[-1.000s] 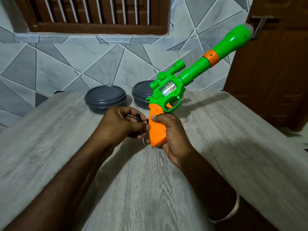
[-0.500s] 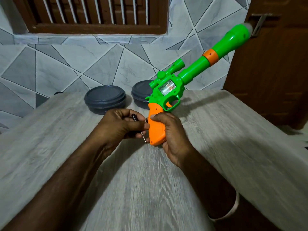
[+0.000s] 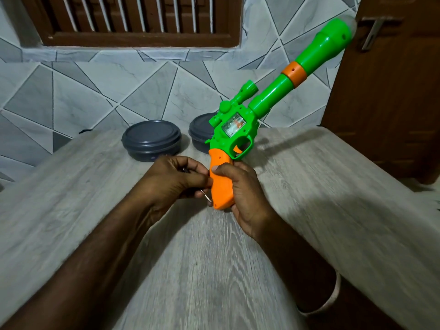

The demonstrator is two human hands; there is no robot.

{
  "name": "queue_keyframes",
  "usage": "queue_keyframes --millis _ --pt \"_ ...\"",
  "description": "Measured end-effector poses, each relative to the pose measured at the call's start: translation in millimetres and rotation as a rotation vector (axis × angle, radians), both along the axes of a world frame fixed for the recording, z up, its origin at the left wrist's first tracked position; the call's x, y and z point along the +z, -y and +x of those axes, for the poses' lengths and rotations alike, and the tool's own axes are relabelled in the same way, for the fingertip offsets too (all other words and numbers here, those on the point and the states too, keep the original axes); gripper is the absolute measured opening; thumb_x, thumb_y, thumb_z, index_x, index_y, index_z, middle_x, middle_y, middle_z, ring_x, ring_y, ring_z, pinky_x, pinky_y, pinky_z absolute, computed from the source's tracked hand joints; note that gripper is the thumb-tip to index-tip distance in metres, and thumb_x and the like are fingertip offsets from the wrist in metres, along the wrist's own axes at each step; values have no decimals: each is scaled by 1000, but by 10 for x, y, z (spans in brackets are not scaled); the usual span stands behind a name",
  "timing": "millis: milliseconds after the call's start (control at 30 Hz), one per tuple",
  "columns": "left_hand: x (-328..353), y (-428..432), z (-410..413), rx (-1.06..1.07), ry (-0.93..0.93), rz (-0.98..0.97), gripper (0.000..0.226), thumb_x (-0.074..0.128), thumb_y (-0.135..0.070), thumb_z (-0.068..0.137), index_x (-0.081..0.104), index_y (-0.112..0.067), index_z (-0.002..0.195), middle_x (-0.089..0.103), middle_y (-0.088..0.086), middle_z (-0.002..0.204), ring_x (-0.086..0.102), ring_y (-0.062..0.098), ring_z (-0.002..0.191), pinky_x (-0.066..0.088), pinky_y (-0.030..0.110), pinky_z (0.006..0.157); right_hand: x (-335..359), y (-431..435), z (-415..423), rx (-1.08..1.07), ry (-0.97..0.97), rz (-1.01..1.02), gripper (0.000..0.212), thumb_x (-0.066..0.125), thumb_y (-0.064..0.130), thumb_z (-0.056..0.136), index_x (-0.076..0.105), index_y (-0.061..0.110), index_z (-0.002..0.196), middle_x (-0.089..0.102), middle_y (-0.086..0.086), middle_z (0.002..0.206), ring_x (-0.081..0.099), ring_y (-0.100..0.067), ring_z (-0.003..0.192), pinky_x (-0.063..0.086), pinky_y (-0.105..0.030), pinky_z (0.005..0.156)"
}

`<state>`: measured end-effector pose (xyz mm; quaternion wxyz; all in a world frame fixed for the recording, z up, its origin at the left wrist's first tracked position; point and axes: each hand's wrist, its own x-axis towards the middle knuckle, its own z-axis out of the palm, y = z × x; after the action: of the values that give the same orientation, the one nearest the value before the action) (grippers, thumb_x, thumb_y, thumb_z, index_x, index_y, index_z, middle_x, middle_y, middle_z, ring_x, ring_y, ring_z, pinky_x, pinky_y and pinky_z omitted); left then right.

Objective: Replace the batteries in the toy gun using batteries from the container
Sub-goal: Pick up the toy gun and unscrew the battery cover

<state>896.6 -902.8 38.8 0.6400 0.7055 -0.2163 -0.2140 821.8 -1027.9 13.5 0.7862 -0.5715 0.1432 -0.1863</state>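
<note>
Orange-gripped toy gun [image 3: 271, 94] clasped in right hand [image 3: 242, 191]; left hand [image 3: 171, 182] pinches thin metal tool [image 3: 206, 196]

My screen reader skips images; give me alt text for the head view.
A right hand holds a green toy gun by its orange handle while the left hand holds a thin tool to it. Two lidded grey containers stand behind on the table.

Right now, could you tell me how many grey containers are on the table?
2. One grey container stands far back on the table; the second container sits right of it, partly hidden behind the toy gun.
</note>
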Motion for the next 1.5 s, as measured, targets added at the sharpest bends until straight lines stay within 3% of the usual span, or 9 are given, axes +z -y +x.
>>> queue_keyframes --millis 200,433,533,633,767,1000,1133,1500 --pt "-22 31 -6 18 118 16 18 75 13 79 68 -4 80 70 11 66 65 15 54 54 20 51 -30 22 23 -32 -31 -9 5 62 17 90 61 17 95 63 -11 90 60 -23 68 44 -18 43" --pt "-20 46 -6 25 166 58 17 74 13 79 68 -1 85 68 17 74 66 18 60 56 20 52 -71 31 71 -58 -70 -36 5 64 22 88 63 19 92 63 -12 96 60 -27 79 42 -28 57" --pt "-8 35 2 21 112 26 17 71 14 81 67 -3 84 69 17 75 64 13 54 54 19 51 -67 40 69 -65 -63 -12 2 63 20 88 63 19 90 62 -12 93 60 -26 75 42 -26 54" --pt "-8 20 26 10 44 -12 18 68 14 83 66 -4 85 69 11 69 60 13 51 53 21 52 -61 59 75 -68 -47 26 13 63 18 88 64 12 100 64 -16 92 64 -30 75 45 -28 56" --pt "-56 1 88 16 -14 -19 17 66 13 85 68 -4 84 67 16 74 59 16 53 53 21 52 -26 123 72 -119 -23 130 26 59 11 90 60 -1 113 60 -19 91 61 -25 66 48 -26 42" --pt "-179 92 60 -82 -24 204 17 67 14 83 69 -3 87 68 13 69 61 17 54 55 25 56 29 293 28 -176 -4 227 3 56 8 92 58 9 94 56 -11 81 58 -20 62 52 -28 44" --pt "-211 129 -12 -193 58 360 15 71 12 82 68 0 91 70 14 70 64 19 60 57 30 63 7 287 37 -181 -26 239 6 57 9 90 58 11 96 57 -13 84 59 -21 63 53 -29 46" --pt "-217 214 -224 -360 183 417 18 77 9 77 67 0 90 67 13 66 60 16 55 53 29 58 26 327 48 -181 5 287 19 56 8 90 57 5 109 55 -16 90 59 -22 63 50 -28 43"
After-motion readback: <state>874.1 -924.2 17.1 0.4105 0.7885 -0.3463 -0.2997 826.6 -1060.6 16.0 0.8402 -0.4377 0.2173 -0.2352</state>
